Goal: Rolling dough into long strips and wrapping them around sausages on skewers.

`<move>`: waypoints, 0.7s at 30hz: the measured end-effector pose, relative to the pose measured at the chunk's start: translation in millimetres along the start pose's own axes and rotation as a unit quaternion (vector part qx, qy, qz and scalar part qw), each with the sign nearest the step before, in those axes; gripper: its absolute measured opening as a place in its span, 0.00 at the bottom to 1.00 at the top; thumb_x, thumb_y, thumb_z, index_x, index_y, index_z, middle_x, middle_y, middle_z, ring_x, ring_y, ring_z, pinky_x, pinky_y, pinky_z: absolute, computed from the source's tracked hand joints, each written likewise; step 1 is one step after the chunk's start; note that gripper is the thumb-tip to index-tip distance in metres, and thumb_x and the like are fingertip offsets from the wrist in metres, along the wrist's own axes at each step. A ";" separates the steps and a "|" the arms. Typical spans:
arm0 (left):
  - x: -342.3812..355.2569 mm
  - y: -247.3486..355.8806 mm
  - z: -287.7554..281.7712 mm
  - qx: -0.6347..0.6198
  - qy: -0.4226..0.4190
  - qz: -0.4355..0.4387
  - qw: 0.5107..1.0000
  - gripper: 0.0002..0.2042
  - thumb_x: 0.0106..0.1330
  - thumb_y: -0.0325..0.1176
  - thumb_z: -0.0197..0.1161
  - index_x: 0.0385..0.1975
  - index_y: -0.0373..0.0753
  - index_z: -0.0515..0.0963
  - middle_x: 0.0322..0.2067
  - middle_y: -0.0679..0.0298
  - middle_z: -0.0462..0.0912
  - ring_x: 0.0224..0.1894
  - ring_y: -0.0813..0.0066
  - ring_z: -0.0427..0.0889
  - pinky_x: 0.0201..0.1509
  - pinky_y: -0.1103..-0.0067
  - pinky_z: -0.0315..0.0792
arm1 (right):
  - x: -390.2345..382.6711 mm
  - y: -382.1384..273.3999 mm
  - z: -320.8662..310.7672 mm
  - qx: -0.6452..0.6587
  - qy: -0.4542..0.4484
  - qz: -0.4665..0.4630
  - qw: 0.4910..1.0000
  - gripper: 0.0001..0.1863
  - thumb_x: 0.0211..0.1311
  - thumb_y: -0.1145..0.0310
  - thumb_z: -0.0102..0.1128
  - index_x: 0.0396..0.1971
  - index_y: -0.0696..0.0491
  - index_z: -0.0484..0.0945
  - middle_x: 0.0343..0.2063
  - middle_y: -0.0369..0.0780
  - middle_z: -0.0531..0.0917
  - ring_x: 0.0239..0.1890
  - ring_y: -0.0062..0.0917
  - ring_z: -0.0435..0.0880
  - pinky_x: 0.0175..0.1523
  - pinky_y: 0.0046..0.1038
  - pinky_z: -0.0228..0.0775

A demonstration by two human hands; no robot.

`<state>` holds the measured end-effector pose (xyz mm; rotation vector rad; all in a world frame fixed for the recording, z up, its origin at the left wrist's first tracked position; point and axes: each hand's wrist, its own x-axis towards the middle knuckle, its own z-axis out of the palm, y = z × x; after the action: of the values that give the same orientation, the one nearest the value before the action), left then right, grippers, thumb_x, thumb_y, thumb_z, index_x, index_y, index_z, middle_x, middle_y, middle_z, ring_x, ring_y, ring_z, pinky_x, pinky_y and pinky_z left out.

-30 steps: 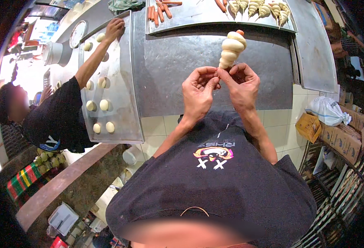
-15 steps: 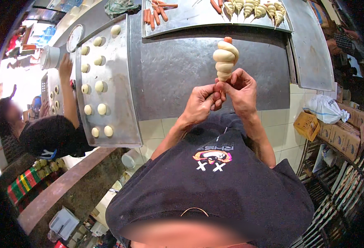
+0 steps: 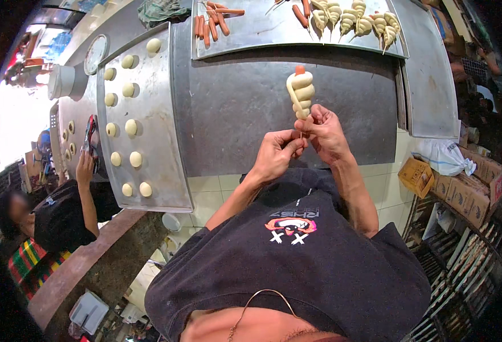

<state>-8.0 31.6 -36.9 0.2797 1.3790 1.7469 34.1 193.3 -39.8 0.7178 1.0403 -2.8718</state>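
A dough-wrapped sausage on a stick (image 3: 304, 96) stands upright in front of me. Pale dough coils around it in a spiral, and the orange sausage tip shows at the top. My left hand (image 3: 277, 153) is closed in a pinch on the thin stick below. Just above it, my right hand (image 3: 326, 137) pinches the bottom end of the dough with thumb and fingers. The fingers hide part of the stick. Beyond my hands, a metal tray (image 3: 256, 47) carries bare sausages (image 3: 211, 25) at its left and several finished dough-wrapped sausages (image 3: 347, 21) at its right.
To the left, a long metal tray (image 3: 161, 125) holds rows of dough balls (image 3: 130, 127). A co-worker (image 3: 63, 214) stands farther left, near a white bucket (image 3: 61, 81). Another metal sheet (image 3: 429, 85) lies at the right, above cardboard boxes (image 3: 461, 194) and a white plastic bag (image 3: 445, 157).
The dough-wrapped sausage has turned on its stick and come slightly lower, and a dough strand now shows along its left side. The co-worker's hand has moved down from the bucket.
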 end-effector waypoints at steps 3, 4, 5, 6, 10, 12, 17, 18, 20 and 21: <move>15.2 4.8 0.8 0.010 0.001 -0.007 1.000 0.06 0.69 0.22 0.56 0.30 0.30 0.79 0.26 0.69 0.79 0.28 0.84 0.73 0.32 0.84 0.68 | 10.7 -11.1 3.2 -0.074 0.027 -0.005 0.997 0.15 0.55 0.81 0.70 0.27 0.51 0.70 0.23 0.37 0.83 0.25 0.18 0.82 0.29 0.18 0.73; 20.8 10.0 5.8 0.052 0.062 0.001 0.997 0.06 0.67 0.21 0.56 0.30 0.29 0.79 0.24 0.68 0.79 0.28 0.83 0.74 0.32 0.82 0.69 | 14.7 -15.2 5.9 -0.123 0.040 -0.027 0.991 0.13 0.56 0.79 0.71 0.29 0.53 0.72 0.23 0.37 0.83 0.25 0.17 0.82 0.29 0.18 0.73; 27.6 13.9 9.5 0.094 0.122 0.011 0.988 0.05 0.66 0.21 0.57 0.30 0.28 0.79 0.23 0.67 0.79 0.27 0.83 0.75 0.32 0.81 0.70 | 19.1 -15.1 7.7 -0.188 0.080 -0.046 0.978 0.08 0.58 0.76 0.70 0.35 0.60 0.79 0.26 0.38 0.85 0.27 0.17 0.82 0.32 0.19 0.75; 36.3 14.5 9.2 0.091 0.122 0.016 0.988 0.05 0.66 0.21 0.57 0.30 0.28 0.79 0.23 0.67 0.79 0.27 0.83 0.75 0.32 0.81 0.70 | 23.8 -16.1 8.7 -0.193 0.078 -0.050 0.977 0.08 0.58 0.76 0.70 0.35 0.60 0.79 0.26 0.38 0.85 0.27 0.17 0.82 0.32 0.19 0.75; 76.1 24.3 6.3 0.260 0.183 0.130 0.939 0.05 0.61 0.18 0.57 0.34 0.29 0.80 0.24 0.54 0.80 0.27 0.66 0.81 0.33 0.75 0.73 | 42.5 -36.9 11.0 -0.340 0.051 -0.096 0.934 0.08 0.64 0.73 0.65 0.38 0.62 0.85 0.30 0.37 0.86 0.31 0.16 0.81 0.39 0.20 0.75; 96.4 33.0 8.2 0.270 0.148 0.191 0.932 0.03 0.63 0.21 0.60 0.34 0.29 0.79 0.27 0.58 0.82 0.30 0.73 0.81 0.36 0.77 0.73 | 58.3 -54.1 4.3 -0.359 0.071 -0.149 0.919 0.07 0.65 0.74 0.62 0.37 0.61 0.85 0.30 0.36 0.86 0.33 0.15 0.81 0.39 0.20 0.75; 123.1 43.3 -3.2 0.219 0.143 0.176 0.949 0.13 0.64 0.24 0.62 0.48 0.33 0.78 0.38 0.56 0.81 0.32 0.69 0.80 0.37 0.75 0.74 | 128.0 -138.4 -11.0 -0.329 0.135 -0.269 0.895 0.10 0.71 0.71 0.55 0.38 0.62 0.82 0.29 0.39 0.86 0.26 0.17 0.79 0.35 0.20 0.71; 125.1 34.8 -13.1 0.254 0.143 0.152 0.945 0.15 0.65 0.26 0.62 0.51 0.35 0.77 0.39 0.57 0.81 0.34 0.71 0.80 0.39 0.76 0.74 | 148.8 -155.7 -29.0 -0.325 0.148 -0.308 0.882 0.11 0.71 0.70 0.56 0.39 0.63 0.82 0.27 0.38 0.84 0.25 0.17 0.77 0.34 0.19 0.71; 123.2 14.7 -35.7 0.286 0.149 0.126 0.938 0.17 0.66 0.28 0.63 0.55 0.36 0.76 0.40 0.58 0.81 0.36 0.74 0.79 0.41 0.78 0.74 | 181.0 -185.0 -45.2 -0.300 0.182 -0.293 0.889 0.12 0.71 0.68 0.56 0.39 0.64 0.82 0.25 0.36 0.83 0.24 0.14 0.75 0.32 0.18 0.70; 117.6 4.2 -45.6 0.307 0.177 0.095 0.930 0.16 0.66 0.28 0.63 0.53 0.36 0.76 0.38 0.59 0.80 0.34 0.74 0.78 0.40 0.78 0.73 | 198.3 -199.7 -68.9 -0.334 0.205 -0.253 0.884 0.12 0.69 0.68 0.59 0.38 0.64 0.83 0.26 0.38 0.84 0.25 0.17 0.78 0.33 0.20 0.72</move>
<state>-109.5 86.8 -87.8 0.4629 2.2212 1.5161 -145.6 420.3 -48.6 1.1252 2.4186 -2.4015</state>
